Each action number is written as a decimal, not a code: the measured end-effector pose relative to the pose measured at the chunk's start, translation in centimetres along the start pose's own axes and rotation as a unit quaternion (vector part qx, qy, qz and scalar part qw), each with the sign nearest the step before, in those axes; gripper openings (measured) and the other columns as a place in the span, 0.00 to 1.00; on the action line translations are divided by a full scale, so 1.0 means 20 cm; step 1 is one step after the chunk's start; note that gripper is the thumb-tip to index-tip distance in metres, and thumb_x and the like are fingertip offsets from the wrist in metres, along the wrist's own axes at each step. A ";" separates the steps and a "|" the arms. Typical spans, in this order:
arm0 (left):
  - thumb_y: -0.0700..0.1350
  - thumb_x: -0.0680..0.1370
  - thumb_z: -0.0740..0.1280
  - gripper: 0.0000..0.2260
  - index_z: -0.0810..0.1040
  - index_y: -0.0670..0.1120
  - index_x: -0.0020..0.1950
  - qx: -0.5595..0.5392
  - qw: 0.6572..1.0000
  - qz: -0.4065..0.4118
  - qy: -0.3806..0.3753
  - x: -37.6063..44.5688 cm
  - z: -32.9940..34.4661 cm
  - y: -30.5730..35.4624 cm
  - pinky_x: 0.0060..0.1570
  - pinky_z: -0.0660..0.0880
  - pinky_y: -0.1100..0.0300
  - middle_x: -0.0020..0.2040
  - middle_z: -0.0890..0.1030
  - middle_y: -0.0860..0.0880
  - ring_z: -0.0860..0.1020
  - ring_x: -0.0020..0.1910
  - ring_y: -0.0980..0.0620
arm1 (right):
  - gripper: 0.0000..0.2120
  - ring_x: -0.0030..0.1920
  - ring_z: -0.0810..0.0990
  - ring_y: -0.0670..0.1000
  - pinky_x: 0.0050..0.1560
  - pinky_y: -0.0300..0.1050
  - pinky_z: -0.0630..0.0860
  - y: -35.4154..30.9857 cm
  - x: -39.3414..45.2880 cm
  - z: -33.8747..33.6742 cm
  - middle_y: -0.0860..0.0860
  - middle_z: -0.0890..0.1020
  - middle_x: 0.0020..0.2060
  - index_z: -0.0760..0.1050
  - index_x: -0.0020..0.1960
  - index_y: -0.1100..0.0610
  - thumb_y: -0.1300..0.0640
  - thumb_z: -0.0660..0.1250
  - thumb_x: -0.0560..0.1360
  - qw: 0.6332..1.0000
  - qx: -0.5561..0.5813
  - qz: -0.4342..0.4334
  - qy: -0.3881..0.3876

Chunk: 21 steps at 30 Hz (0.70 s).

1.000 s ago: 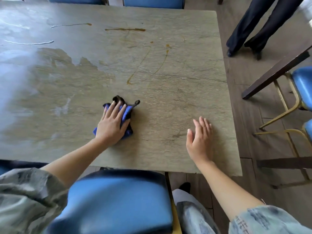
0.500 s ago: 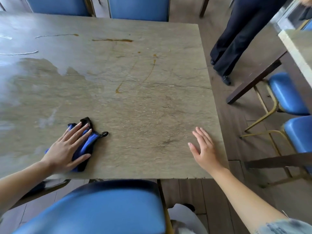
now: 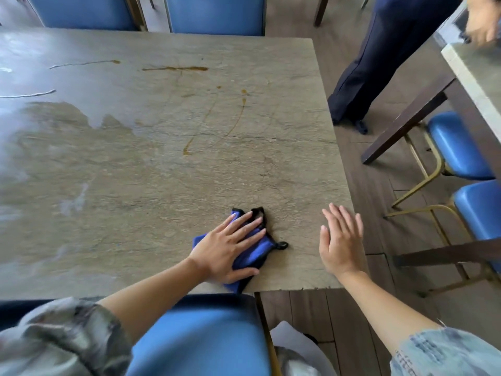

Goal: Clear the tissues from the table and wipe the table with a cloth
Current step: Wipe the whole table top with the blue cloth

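A blue cloth with black trim (image 3: 256, 249) lies near the front edge of the grey stone table (image 3: 168, 164). My left hand (image 3: 227, 246) presses flat on the cloth, fingers spread over it. My right hand (image 3: 340, 240) rests open and flat on the table's front right corner, a little to the right of the cloth. Brown streaks (image 3: 176, 68) mark the far part of the table, and a wet sheen (image 3: 54, 126) covers its left side. No tissues show on the table.
A blue chair (image 3: 200, 335) stands right below me against the table's front edge, two more blue chairs (image 3: 214, 14) at the far side. A person in dark trousers (image 3: 379, 63) stands at the right by another table (image 3: 477, 74) with blue stools (image 3: 458, 147).
My left hand has slid the cloth from the front left of the table to the right, close to my right hand. The right hand has stayed near the front right corner.
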<state>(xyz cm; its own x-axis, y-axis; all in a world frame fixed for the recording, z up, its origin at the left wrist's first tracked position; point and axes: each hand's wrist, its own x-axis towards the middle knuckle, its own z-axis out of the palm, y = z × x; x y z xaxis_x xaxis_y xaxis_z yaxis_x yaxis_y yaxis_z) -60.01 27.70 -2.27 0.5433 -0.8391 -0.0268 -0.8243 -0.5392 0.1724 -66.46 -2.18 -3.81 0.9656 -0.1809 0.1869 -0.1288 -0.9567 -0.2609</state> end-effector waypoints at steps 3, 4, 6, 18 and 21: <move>0.69 0.76 0.52 0.34 0.59 0.53 0.77 -0.011 0.995 -0.092 0.020 0.10 0.00 0.01 0.75 0.54 0.46 0.78 0.57 0.51 0.49 0.78 0.49 | 0.22 0.73 0.63 0.56 0.76 0.56 0.51 0.00 0.00 0.01 0.57 0.70 0.70 0.71 0.68 0.61 0.54 0.51 0.79 1.000 0.012 0.023 -0.001; 0.68 0.77 0.51 0.33 0.59 0.53 0.77 -0.015 0.989 -0.142 0.025 0.13 0.00 0.02 0.75 0.54 0.46 0.78 0.58 0.51 0.49 0.78 0.49 | 0.22 0.74 0.63 0.56 0.75 0.56 0.52 0.00 0.00 0.01 0.58 0.70 0.70 0.71 0.68 0.62 0.55 0.51 0.79 1.000 0.018 0.022 -0.004; 0.67 0.78 0.50 0.32 0.58 0.52 0.77 -0.017 0.972 -0.231 0.031 0.18 0.00 0.06 0.75 0.53 0.46 0.78 0.57 0.50 0.48 0.78 0.48 | 0.23 0.74 0.63 0.57 0.75 0.53 0.53 -0.01 0.00 0.01 0.59 0.70 0.70 0.71 0.68 0.63 0.55 0.50 0.79 0.999 0.034 0.026 -0.003; 0.69 0.76 0.54 0.33 0.58 0.54 0.77 -0.016 0.999 -0.027 0.028 0.14 0.06 0.09 0.76 0.51 0.48 0.78 0.56 0.52 0.49 0.78 0.51 | 0.23 0.74 0.62 0.58 0.75 0.48 0.54 -0.01 -0.01 0.00 0.60 0.71 0.69 0.72 0.67 0.64 0.54 0.49 0.80 0.997 0.078 0.026 0.014; 0.70 0.76 0.53 0.33 0.61 0.53 0.76 -0.019 0.981 -0.183 0.055 0.21 0.07 0.13 0.74 0.55 0.46 0.78 0.59 0.51 0.51 0.78 0.50 | 0.22 0.73 0.63 0.58 0.74 0.52 0.57 -0.01 0.00 0.01 0.59 0.72 0.68 0.72 0.67 0.64 0.55 0.50 0.80 0.996 0.085 0.030 0.012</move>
<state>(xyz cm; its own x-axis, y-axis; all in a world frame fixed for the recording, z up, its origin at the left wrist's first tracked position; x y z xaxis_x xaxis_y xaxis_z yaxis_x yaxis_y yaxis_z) -60.14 22.75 -3.24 0.8180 -0.5750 0.0119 -0.5645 -0.7987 0.2083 -66.48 -1.94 -3.92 0.9514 -0.2442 0.1874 -0.1448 -0.8922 -0.4278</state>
